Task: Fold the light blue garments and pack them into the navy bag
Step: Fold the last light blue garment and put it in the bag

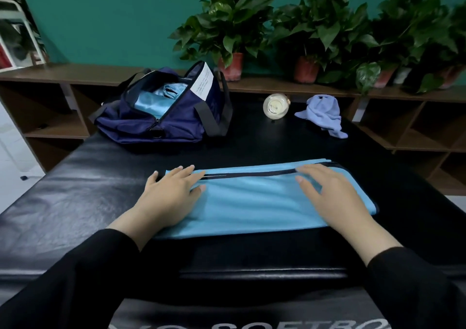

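A folded light blue garment with a dark stripe (254, 200) lies flat on the shiny black padded table (75, 177). The left hand (171, 192) and the right hand (330, 192) both press on it with flat, straight fingers. The open navy cloth bag (161, 117) sits far back on the left, well apart, with blue clothes inside.

The navy bag (161, 112) hides most of the garments inside it.
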